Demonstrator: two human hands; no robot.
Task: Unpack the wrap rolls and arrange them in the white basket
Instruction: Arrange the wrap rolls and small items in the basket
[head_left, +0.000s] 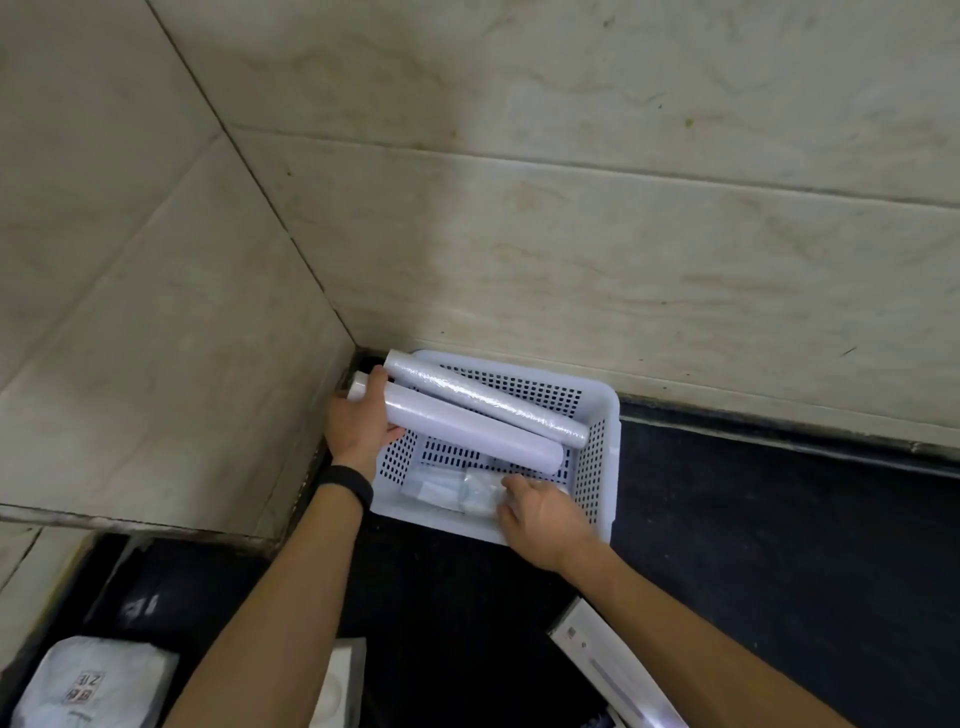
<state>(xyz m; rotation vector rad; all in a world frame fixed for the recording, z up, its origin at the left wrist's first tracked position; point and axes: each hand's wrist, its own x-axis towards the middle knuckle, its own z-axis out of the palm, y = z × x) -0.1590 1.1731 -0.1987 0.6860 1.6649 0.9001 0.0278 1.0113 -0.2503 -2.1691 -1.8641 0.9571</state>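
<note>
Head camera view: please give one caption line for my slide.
Left hand grips one wrap roll beside a second roll across the white basket; right hand touches a clear packet inside.

Both forearms reach forward. The left hand (358, 423), wrist banded black, curls fingers round a wrap roll (467, 431); the right hand (540, 512) touches a clear packet (457, 491) with bent fingertips.

White perforated basket (605, 415), pale lilac rolls (467, 428), black counter (779, 519).

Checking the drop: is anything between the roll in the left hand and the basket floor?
Nothing visible directly under the roll. A clear packet under the right hand lies just beside it on the basket floor.
</note>
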